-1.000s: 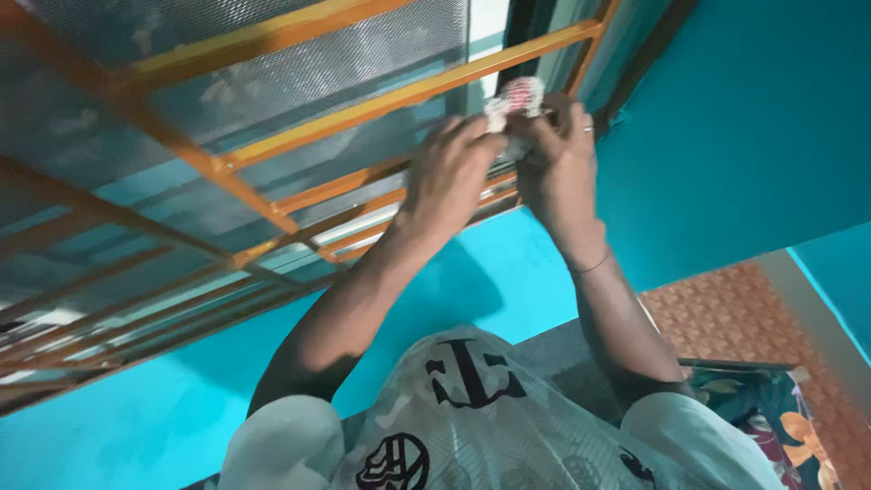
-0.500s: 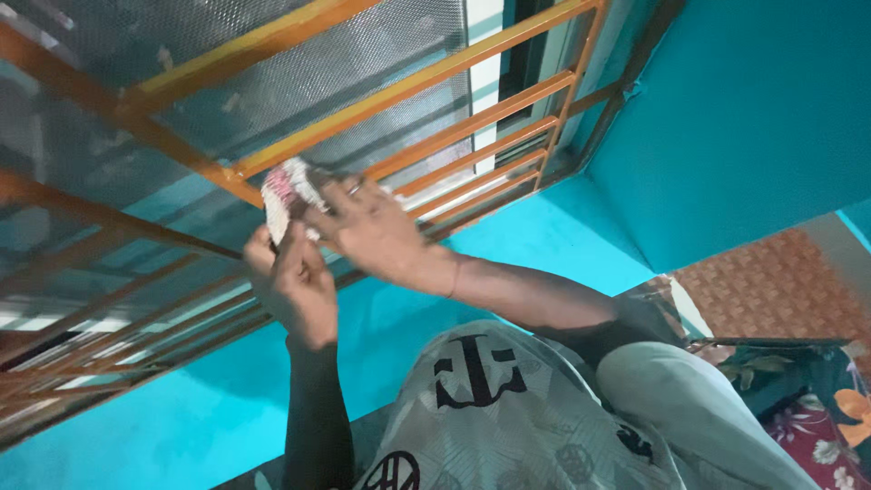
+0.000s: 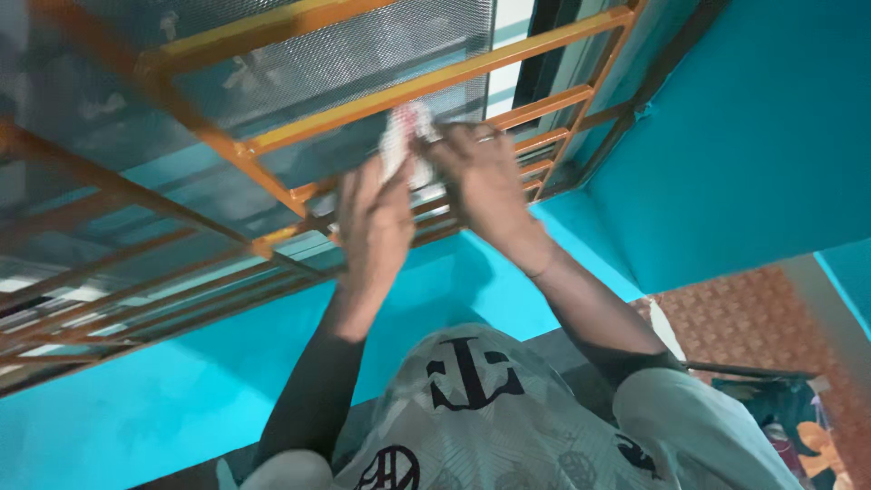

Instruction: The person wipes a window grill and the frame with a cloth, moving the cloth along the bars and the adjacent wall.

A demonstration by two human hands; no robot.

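Looks like a home room. Orange window grille point(image 3: 381, 95) with mesh screen point(image 3: 345, 54) right behind the hands, bright turquoise walls point(image 3: 753, 136) to their right, patterned floor point(image 3: 753, 318) and floral bedding point(image 3: 807, 436) below right.

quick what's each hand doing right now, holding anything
Left hand: closed on the lower part of the small white and red cloth at the orange metal window grille.
Right hand: gripping the same cloth.
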